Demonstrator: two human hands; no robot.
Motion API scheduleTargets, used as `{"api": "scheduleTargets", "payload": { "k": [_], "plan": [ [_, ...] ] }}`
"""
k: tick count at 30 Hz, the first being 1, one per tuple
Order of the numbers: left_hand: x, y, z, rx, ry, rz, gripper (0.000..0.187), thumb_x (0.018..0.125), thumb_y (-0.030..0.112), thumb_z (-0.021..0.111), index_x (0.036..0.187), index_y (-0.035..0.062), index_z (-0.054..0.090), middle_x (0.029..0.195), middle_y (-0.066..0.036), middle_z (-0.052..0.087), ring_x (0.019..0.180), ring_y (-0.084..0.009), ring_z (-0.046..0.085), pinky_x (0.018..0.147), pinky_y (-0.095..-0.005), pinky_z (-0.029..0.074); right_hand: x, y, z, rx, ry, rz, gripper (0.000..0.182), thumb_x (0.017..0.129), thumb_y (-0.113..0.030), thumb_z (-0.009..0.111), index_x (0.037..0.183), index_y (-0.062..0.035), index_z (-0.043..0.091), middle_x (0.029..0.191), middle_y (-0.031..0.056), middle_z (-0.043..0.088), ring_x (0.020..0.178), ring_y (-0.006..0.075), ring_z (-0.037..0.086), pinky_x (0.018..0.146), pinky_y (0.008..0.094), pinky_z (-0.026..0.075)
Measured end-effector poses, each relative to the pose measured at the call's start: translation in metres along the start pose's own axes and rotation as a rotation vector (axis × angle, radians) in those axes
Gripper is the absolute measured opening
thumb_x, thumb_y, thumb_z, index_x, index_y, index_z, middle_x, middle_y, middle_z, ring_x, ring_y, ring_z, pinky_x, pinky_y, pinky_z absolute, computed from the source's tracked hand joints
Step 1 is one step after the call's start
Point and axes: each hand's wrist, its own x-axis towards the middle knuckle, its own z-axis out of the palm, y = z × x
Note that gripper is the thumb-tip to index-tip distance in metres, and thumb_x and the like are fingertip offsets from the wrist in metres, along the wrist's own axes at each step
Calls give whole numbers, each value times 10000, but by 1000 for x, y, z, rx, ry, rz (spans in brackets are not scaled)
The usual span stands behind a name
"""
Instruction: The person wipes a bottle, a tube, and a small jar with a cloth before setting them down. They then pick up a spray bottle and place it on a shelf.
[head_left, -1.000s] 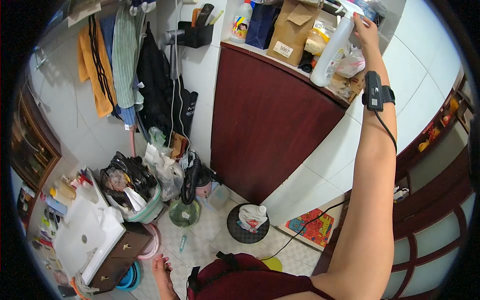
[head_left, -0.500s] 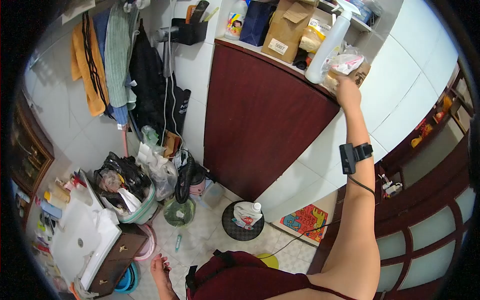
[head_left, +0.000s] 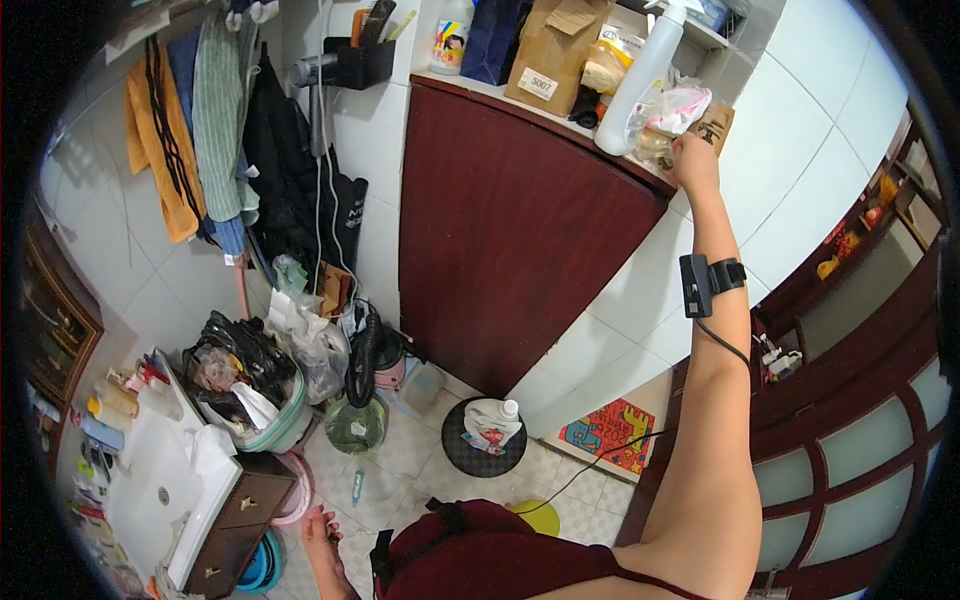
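My right hand [head_left: 697, 163] reaches up to the shelf's right end with its fingers curled in. They touch or lie right beside a plastic-wrapped bundle [head_left: 655, 145]; what they hold, if anything, is hidden. Left of it stands a white spray bottle [head_left: 640, 95], and a white and red plastic bag [head_left: 684, 108] lies just above the hand. Behind is a brown printed package [head_left: 714, 125]. Low down, my left hand [head_left: 322, 540] hangs beside my body, fingers loosely bent and apart, holding nothing.
Below the shelf is a dark red cabinet door [head_left: 520, 240]. A cardboard box [head_left: 545, 60] shares the shelf. On the floor, a white bottle [head_left: 492, 425] stands on a round black stool [head_left: 465, 455]. The sink [head_left: 140, 490] is at lower left; a tiled wall [head_left: 830, 150] rises at right.
The view has shifted slightly, so the shelf items sit a little further left and up. My right hand has turned a little at the bundle; my left hand stays low.
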Motion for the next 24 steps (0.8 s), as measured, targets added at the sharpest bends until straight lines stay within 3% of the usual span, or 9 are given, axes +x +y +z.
{"api": "scheduleTargets", "payload": {
  "k": [1,4,7,11,14,17,18,21,24],
  "plan": [
    [-1,1,-1,1,1,9,267,873,277,584,1047,75,563,817,-42,604,620,-100,518,511,-213,408,4,1,0,161,-106,133,156,808,-82,487,837,10,609,713,203,623,580,294,644,527,364,505],
    [-4,-1,-3,-11,-1,29,270,876,282,581,1046,73,563,817,-42,602,619,-99,514,510,-212,406,12,5,6,178,-108,140,161,813,-92,502,824,28,609,698,177,626,563,275,641,507,354,500],
    [-3,-4,-6,-39,-7,38,274,879,281,574,1050,67,564,819,-42,601,621,-96,510,514,-211,405,10,-6,-8,147,-219,204,183,779,-134,515,847,-28,647,869,196,634,827,360,609,742,428,470],
    [-5,-7,-9,-34,-3,34,283,882,281,570,1053,55,570,824,-33,602,633,-83,504,530,-212,405,-13,-42,-32,197,-149,133,205,775,-118,517,903,-39,657,868,198,635,834,361,610,763,426,465],
    [-9,-9,-12,0,20,16,276,883,275,569,1052,58,579,829,-15,606,644,-65,500,553,-208,404,-38,-89,-52,254,3,-34,204,810,-159,562,953,-48,657,906,178,646,856,334,623,763,390,477],
    [-23,-6,-12,-20,38,21,253,895,249,547,1067,67,587,872,-16,621,687,-66,522,599,-203,419,-85,-171,-64,524,33,-240,159,871,-134,560,974,-51,648,907,121,658,726,223,639,679,312,492],
    [-28,-3,-12,-13,76,-14,274,899,264,542,1096,77,576,889,-24,612,692,-75,519,613,-212,430,-106,-205,-65,768,-143,-189,162,867,-107,570,999,-41,637,920,118,653,710,209,635,665,295,496],
    [-37,-12,-28,-57,115,-43,263,899,252,538,1094,78,572,911,-40,622,722,-90,535,628,-225,437,-180,-300,-62,940,-349,-555,150,831,-47,591,976,-33,625,952,127,641,847,230,638,739,313,507],
    [-54,-24,-45,-120,173,-89,257,900,245,536,1087,74,570,918,-43,625,731,-93,540,633,-229,439,-263,-395,-52,1151,-570,-850,213,783,-82,636,995,-60,625,988,123,636,901,280,621,777,348,503]
  ]
}}
